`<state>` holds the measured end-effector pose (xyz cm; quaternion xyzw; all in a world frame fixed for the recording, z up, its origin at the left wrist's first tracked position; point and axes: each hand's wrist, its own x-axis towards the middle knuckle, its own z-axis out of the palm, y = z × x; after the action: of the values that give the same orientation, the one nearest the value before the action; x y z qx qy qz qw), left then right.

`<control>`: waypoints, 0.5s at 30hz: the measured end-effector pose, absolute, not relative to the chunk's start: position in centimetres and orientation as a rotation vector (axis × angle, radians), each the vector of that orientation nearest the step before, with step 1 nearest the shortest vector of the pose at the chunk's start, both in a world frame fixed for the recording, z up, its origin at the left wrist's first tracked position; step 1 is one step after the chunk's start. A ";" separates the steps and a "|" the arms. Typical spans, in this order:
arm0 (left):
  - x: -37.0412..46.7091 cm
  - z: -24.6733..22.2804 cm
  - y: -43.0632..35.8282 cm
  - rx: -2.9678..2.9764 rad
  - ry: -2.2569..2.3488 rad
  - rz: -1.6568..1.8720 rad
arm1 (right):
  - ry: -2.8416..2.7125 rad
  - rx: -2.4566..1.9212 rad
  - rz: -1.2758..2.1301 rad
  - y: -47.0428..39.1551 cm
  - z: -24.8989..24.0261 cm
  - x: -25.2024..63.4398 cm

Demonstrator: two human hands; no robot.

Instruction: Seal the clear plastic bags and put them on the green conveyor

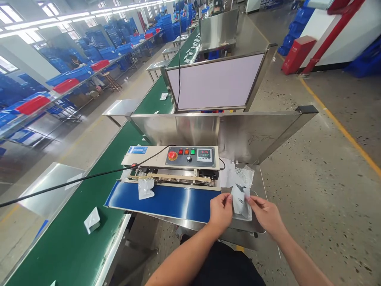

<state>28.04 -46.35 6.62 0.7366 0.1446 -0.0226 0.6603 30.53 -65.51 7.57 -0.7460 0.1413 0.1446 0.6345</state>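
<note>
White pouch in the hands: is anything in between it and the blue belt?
Yes, the left hand: it is between the white pouch and the right end of the blue belt. The right hand is on the pouch's other side. Nothing else visible blocks that gap.

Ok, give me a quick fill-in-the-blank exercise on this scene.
In the picture, the pouch between the left hand and right hand is to the ____ of the machine.
Its largest round button is coloured ____.
The long conveyor is coloured ____.
The machine's short belt is coloured ____.

Missing words: right; red; green; blue.
</note>
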 end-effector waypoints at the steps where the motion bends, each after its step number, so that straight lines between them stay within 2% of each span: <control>1: 28.4 6.2 -46.1 1.675 0.383 -0.056 | 0.409 -1.643 0.327 -65.2 7.0 30.3; 5: 29.9 4.5 -44.7 1.588 0.625 -0.098 | 0.594 -1.445 0.410 -63.6 6.5 31.4; 15: 28.5 3.4 -38.0 1.345 0.744 0.040 | 0.479 -1.543 0.535 -55.4 6.1 33.4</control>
<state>28.49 -37.97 3.42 0.6081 0.3363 0.0179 0.7188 33.36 -55.36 6.15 -0.6817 0.2118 0.2363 0.6593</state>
